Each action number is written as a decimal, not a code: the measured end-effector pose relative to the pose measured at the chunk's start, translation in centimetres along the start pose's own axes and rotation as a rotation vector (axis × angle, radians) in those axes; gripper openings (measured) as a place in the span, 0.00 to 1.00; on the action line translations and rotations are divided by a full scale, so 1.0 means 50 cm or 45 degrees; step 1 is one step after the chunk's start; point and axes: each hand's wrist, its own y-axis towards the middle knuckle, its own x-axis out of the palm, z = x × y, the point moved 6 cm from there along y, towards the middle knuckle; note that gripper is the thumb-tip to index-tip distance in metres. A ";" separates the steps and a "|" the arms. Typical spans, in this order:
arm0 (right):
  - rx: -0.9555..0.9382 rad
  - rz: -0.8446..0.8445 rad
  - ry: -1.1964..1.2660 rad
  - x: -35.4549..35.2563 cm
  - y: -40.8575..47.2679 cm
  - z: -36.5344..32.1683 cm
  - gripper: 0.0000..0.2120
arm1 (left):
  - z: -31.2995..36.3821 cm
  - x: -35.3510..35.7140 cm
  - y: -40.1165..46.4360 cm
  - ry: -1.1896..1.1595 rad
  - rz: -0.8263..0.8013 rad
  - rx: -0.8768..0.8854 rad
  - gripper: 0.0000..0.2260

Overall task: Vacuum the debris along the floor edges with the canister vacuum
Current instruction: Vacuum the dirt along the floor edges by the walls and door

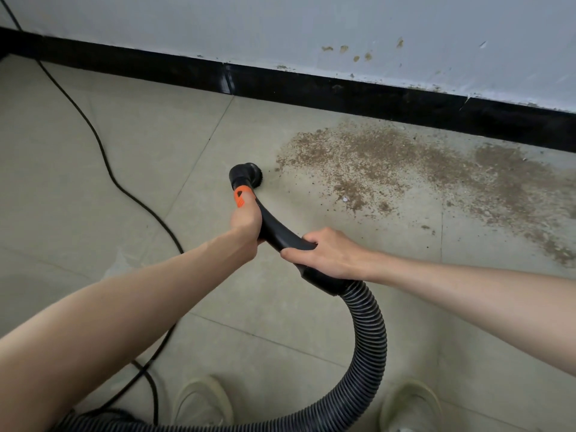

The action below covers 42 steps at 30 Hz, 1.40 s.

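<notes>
From the head camera, the left hand (246, 224) is wrapped around the upper part of a curved black plastic handle (280, 233), just below an orange collar (241, 196) with a small pale mark too small to read. The right hand (324, 254) grips the same handle lower down, fingers curled over it, next to where the ribbed black hose (371, 338) joins. The round brush nozzle (247, 174), with short dark bristles, sits on the pale matte floor tiles (124, 157), just beside the left edge of the debris (405, 163). That debris is a grainy brown scatter spread along the glossy black baseboard (311, 85). A thin black cord (103, 151) snakes across the tiles at left. Two pale shoes (202, 400) show at the bottom.
</notes>
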 end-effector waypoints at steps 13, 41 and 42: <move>0.002 0.022 0.038 0.045 -0.059 0.029 0.18 | -0.082 -0.039 -0.026 -0.029 0.139 0.013 0.30; 0.141 0.299 0.024 -0.075 0.066 0.058 0.19 | 0.063 0.146 0.071 0.091 -0.231 0.103 0.30; 0.146 0.307 0.045 -0.082 0.075 0.060 0.19 | 0.073 0.155 0.077 0.106 -0.231 0.115 0.30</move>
